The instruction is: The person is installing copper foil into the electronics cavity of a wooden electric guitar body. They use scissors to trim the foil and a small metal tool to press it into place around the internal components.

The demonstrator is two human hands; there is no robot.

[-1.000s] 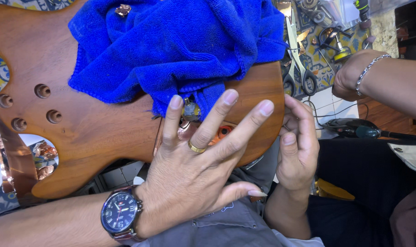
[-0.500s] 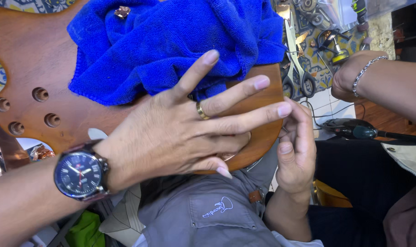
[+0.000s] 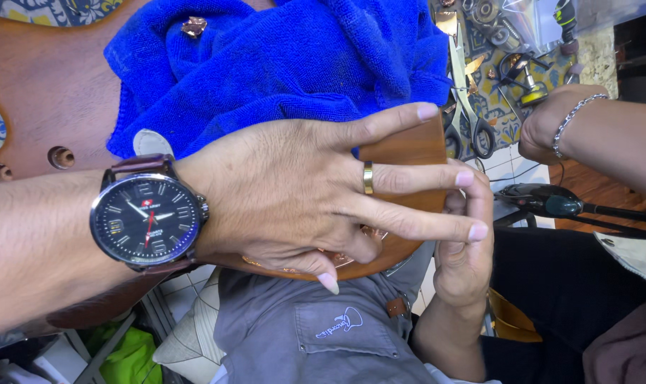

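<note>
1. Across the wooden guitar body (image 3: 46, 92), the left hand (image 3: 294, 192) lay flat with its fingers spread, palm pressed to the wood near the lower edge. A gold ring (image 3: 368, 178) sat on one finger and a dark-faced wristwatch (image 3: 147, 217) on the wrist.
2. A second before, that hand had rested lower, fingers pointing up toward the cloth; by now it had swung across so the fingers pointed at the other hand, covering more of the body's edge and seeming to steady it more firmly.
3. At the body's end, the right hand (image 3: 465, 249) stood upright, fingers close together and curled against the wood's edge; whether it pinched anything, I could not tell.
4. Above the left hand, a blue towel (image 3: 280, 64) was bunched over the guitar, touching the index finger, with a small copper-coloured metal part (image 3: 194, 27) lying on it.
5. Beyond the towel, scissors (image 3: 469, 107) lay on the patterned worktop (image 3: 497, 99).
6. Farther right, another person's arm wearing a silver bracelet (image 3: 575, 114) reached in, well apart.
</note>
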